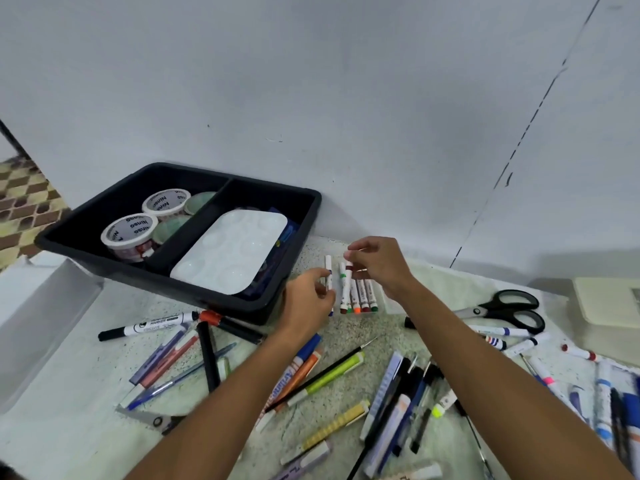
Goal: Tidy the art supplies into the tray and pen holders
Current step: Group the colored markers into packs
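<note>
Two hands: both work at a row of crayons [358,296] at frame centre.
Left hand [308,301]: fingers curled, pinching one white crayon [328,277], upright.
Right hand [375,263]: fingertips pinch the top of a brown-banded crayon [349,270].
Long axis: crayons run up-down in frame, side by side.
Tray [304,216]: just left of the row, nearer the left hand.

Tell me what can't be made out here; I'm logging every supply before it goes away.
- Items under the white palette in the black tray: head view, palette covers them.
- Pens at the right edge: motion blur, cut off by the frame.
- Crayon in the left hand: fingers hide its lower part.
- Crayon wrapper print: too small.
</note>
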The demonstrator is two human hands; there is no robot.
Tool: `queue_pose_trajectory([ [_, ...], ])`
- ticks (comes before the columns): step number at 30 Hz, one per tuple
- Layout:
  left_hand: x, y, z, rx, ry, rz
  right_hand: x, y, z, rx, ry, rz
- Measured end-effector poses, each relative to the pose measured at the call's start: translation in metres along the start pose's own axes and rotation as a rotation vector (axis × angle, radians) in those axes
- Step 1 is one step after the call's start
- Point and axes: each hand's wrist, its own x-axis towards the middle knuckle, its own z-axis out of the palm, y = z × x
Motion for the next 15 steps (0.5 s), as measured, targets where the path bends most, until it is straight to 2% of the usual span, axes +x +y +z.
queue_pose_trajectory([
  [3,0.004,-0.003,0.005,0.033,0.017,0.028,0.014,0.004,0.005,-0.073,-0.01,-0.014],
  [8,0.0,-0.009,0.007,0.112,0.048,0.173,0.027,0.01,0.01,-0.198,-0.035,-0.053],
  [15,0.0,-0.024,0.002,0.247,-0.105,0.406,0.029,0.018,0.01,-0.548,-0.083,-0.175],
])
